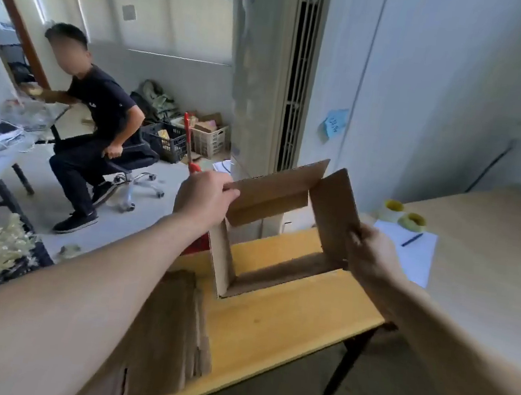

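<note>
An unfolded brown cardboard box (pixel 285 197) stands open on the yellow wooden table (pixel 270 323), its walls forming a hollow square with no bottom. My left hand (pixel 203 197) grips the top edge of its far-left wall. My right hand (pixel 370 256) holds the lower edge of the right wall. A stack of flat cardboard sheets (pixel 163 333) lies on the table under my left forearm.
Two tape rolls (pixel 412 222), white paper (pixel 416 252) and a blue pen (pixel 411 239) lie at the right. A red tool (pixel 188 142) stands behind my left hand. A person sits on an office chair (pixel 131 168) at the left. A tall white unit (pixel 266 83) stands behind the table.
</note>
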Available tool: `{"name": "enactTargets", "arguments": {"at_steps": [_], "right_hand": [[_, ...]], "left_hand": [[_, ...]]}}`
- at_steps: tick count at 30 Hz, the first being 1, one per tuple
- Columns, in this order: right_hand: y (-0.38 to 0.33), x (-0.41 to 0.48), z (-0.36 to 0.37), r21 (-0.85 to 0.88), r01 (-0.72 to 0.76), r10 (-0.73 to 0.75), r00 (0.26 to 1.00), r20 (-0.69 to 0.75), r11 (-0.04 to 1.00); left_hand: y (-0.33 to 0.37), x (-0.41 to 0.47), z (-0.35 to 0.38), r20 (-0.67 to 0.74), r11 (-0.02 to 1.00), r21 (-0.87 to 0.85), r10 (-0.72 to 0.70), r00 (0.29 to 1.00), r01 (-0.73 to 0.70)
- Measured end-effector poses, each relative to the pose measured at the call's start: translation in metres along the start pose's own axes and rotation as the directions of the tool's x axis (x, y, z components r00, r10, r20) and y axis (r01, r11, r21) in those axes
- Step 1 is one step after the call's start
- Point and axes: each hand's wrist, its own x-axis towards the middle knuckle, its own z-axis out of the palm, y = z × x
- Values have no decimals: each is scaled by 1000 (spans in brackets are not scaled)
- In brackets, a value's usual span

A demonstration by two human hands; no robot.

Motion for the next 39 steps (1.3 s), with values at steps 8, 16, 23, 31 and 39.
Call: {"name": "enactTargets", "arguments": {"at_steps": [8, 16, 23, 31, 39], "right_hand": [[115, -2, -96, -32, -386, 380, 917, -125, 922], [203, -9, -169, -94, -644, 590, 742, -319, 759], [262, -31, -212, -82, -800, 744, 586, -320, 595], [313, -15, -283, -330, -797, 770, 590, -244, 506], [358, -8, -318, -287, -699, 702, 703, -111, 655]], "left_hand": [[132, 43, 139, 265, 962, -200, 234, 936, -184], [265, 69, 247, 424, 864, -353, 489, 762, -358], [354, 50, 319, 558, 830, -438, 552, 620, -345], [440, 28, 366, 577, 834, -401, 552, 602, -380], [491, 7, 384, 529, 876, -323, 481, 700, -358]]}}
